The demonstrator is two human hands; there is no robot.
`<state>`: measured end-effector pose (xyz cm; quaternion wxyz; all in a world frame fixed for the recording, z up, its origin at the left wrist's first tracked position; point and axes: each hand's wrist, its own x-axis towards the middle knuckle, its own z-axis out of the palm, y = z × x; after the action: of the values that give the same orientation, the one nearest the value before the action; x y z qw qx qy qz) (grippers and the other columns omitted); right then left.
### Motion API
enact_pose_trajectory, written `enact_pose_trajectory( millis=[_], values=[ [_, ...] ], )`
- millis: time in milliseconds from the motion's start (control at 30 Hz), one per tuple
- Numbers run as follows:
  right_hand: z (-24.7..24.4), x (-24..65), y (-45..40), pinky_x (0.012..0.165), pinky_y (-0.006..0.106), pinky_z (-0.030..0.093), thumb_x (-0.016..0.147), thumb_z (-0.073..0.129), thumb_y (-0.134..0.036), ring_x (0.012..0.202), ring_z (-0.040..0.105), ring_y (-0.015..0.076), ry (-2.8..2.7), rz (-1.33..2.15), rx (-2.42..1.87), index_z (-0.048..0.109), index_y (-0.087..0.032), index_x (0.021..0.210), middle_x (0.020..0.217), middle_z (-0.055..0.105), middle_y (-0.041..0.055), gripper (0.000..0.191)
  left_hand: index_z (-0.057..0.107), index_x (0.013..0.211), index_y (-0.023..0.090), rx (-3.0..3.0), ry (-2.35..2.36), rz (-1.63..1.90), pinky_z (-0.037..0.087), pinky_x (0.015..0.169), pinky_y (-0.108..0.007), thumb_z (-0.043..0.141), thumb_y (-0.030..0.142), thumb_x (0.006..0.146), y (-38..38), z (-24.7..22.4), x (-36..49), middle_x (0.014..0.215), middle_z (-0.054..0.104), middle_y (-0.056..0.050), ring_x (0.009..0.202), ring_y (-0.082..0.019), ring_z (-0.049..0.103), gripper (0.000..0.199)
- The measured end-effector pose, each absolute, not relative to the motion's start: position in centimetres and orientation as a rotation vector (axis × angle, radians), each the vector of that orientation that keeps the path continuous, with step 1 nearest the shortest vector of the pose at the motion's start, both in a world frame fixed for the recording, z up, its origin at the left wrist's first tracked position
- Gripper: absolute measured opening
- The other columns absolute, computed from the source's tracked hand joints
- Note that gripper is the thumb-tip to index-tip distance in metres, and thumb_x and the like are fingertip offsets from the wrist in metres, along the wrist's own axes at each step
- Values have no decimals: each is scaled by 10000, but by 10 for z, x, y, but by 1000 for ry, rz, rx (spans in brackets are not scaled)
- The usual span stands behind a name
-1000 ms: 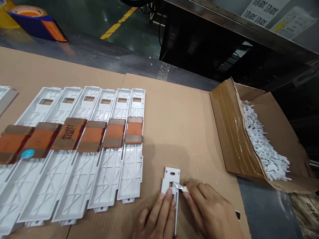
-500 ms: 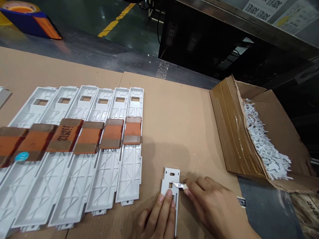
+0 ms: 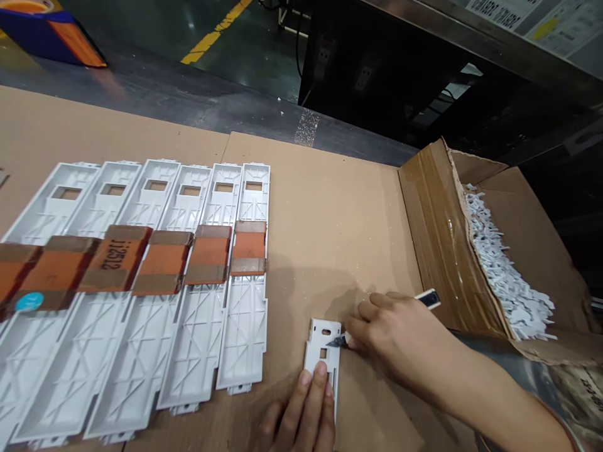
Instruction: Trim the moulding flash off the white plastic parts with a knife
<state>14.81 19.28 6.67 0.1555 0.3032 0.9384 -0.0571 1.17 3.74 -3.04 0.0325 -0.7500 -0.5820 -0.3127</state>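
Note:
A narrow white plastic part (image 3: 315, 356) with a slot and a square cut-out lies on the cardboard at the lower middle. My left hand (image 3: 304, 411) holds it down, fingers close together on its near half; the thumb tip cannot be made out. A craft knife (image 3: 428, 299) is gripped in my right hand (image 3: 389, 326), with most of the handle hidden by the fingers. Its short blade rests at or just above the part's right side, between the slot and the square hole. Whether it touches the plastic I cannot tell.
Several long white ribbed plastic panels (image 3: 242, 333) lie side by side at left, with brown-and-orange blocks (image 3: 249, 248) across them. An open cardboard box (image 3: 433, 226) of small white plastic scraps (image 3: 506, 270) stands at right. A blue-and-orange object (image 3: 51, 34) sits at the far left.
My right hand has turned, so the knife's handle end now sticks up behind it and the blade sits a little nearer the slot. My left hand stays on the part.

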Motion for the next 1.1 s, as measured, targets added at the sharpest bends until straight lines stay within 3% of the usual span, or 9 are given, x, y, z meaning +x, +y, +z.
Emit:
enact_pose_trajectory(
  millis=[167, 400, 600, 733, 867, 967, 1100],
  values=[
    [66, 135, 213, 466, 301, 259, 651, 679, -83, 464, 486, 129, 2708, -110, 691, 585, -218, 564, 542, 602, -8, 186, 700, 907, 211, -2311, -1771, -973, 336, 691, -327, 266, 343, 934, 37, -31, 11, 1013, 707, -13, 1025, -147, 552, 455],
    [81, 103, 224, 543, 314, 294, 608, 704, -118, 522, 446, 144, 2670, -12, 430, 488, -246, 451, 434, 512, -24, 296, 699, 918, 216, -2324, -1766, -954, 333, 704, -322, 328, 254, 892, 38, -30, 10, 1018, 707, -8, 1019, -137, 554, 374],
    [94, 106, 215, 588, 330, 292, 653, 684, -191, 602, 433, 169, 2786, 93, 385, 543, -248, 518, 574, 556, 10, 203, 696, 874, 198, -2233, -1795, -1050, 335, 676, -329, 238, 334, 947, 38, -34, 14, 945, 723, -9, 957, -128, 576, 484],
    [97, 136, 205, 580, 330, 276, 795, 583, -186, 623, 456, 179, 2871, 124, 729, 590, -220, 665, 620, 538, 16, 134, 690, 926, 192, -2240, -1837, -1071, 343, 689, -322, 255, 369, 939, 37, -34, 16, 991, 713, -7, 972, -124, 576, 469],
    [88, 170, 177, 556, 309, 324, 956, 372, -332, 598, 483, 170, 2819, -94, 1204, 613, -218, 791, 655, 553, 19, 314, 659, 1046, 207, -2382, -1796, -1041, 373, 746, -297, 322, 337, 928, 34, -32, 6, 1070, 689, -31, 1069, -152, 554, 380],
    [73, 191, 142, 575, 270, 426, 969, 337, -350, 656, 571, 153, 2767, -405, 1470, 625, -227, 930, 731, 612, 22, 315, 620, 1124, 294, -2604, -1636, -949, 393, 825, -317, 478, 291, 872, 33, -28, -12, 1184, 632, -48, 1205, -239, 472, 289],
    [56, 217, 94, 740, 229, 525, 943, 421, -285, 901, 648, 146, 2672, -782, 1799, 598, -262, 1125, 992, 683, 27, 255, 553, 1152, 460, -2840, -1261, -694, 374, 885, -379, 526, 455, 835, 41, -12, -35, 1354, 492, 65, 1252, -283, 400, 318]
  ],
)
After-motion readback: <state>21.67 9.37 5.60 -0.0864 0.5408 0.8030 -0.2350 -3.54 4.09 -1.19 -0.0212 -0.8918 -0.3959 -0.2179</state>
